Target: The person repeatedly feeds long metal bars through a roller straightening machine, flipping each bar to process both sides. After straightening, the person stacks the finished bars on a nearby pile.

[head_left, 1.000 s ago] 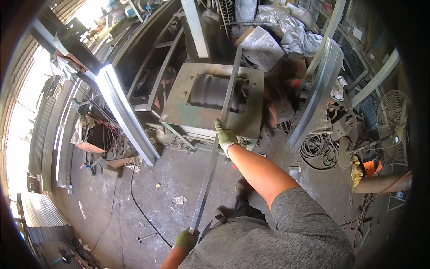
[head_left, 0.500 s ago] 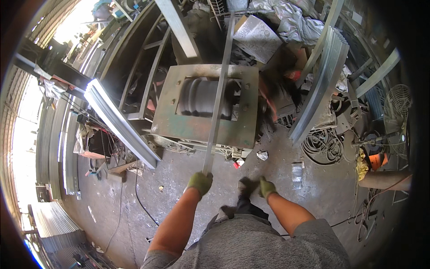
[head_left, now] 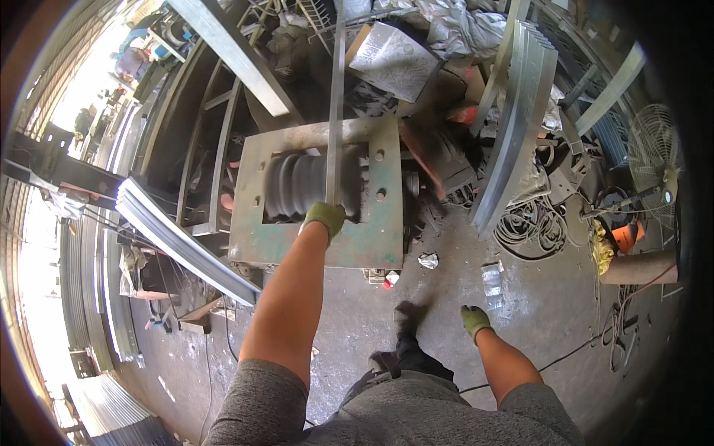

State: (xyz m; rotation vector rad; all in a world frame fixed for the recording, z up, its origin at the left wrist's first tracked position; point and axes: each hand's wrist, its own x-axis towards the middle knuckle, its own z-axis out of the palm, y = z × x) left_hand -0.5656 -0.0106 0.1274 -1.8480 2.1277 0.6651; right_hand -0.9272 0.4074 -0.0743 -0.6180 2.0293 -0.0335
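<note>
My left hand, in a green glove, is closed around the near end of a long, narrow metal bar. The bar runs away from me over a machine with a worn, greenish metal top plate. Through the plate's rectangular opening shows a dark, ridged roller; whether the bar touches it I cannot tell. My right hand, also gloved in green, hangs low over the floor at my right side, holding nothing, its fingers loosely apart.
A bundle of long metal profiles leans right of the machine; another slants at its left. Coiled cable and a wire-caged fan stand farther right. A dark cable crosses the floor. Cardboard lies behind the machine.
My left hand has moved forward over the machine's plate, pushing the bar away from me. My right hand has swung outward to the right. The view has shifted nearer the machine.
</note>
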